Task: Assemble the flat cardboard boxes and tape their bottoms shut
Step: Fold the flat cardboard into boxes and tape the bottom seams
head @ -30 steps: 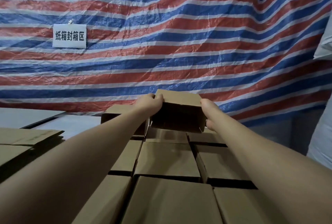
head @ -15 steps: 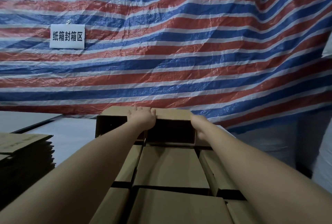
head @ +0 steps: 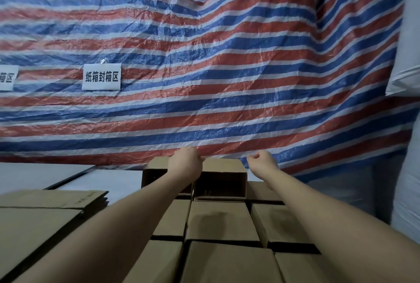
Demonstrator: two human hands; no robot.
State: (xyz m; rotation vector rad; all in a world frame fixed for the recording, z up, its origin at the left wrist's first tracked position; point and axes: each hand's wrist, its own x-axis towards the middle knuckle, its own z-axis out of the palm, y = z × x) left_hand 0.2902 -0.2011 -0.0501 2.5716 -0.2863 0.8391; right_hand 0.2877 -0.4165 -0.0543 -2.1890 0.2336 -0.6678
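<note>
Two hands are up at the far row of the stack. Taking the open brown cardboard box (head: pixel 221 181) on that row as your landmark and going left to right: well to its left, nearer you, lies the pile of flat brown cardboard blanks (head: pixel 52 201), the next ones to assemble. Your left hand (head: pixel 185 165) sits at the box's top left corner, fingers curled over the far edge, so it seems to grip the box (the fingertips are hidden behind the card). The box lies on its side, mouth toward you, long axis running left to right. Your right hand (head: pixel 261 162) hovers just right of it, loosely curled, holding nothing. The blanks lie nearer your left hand, so that hand looks better placed to reach them.
</note>
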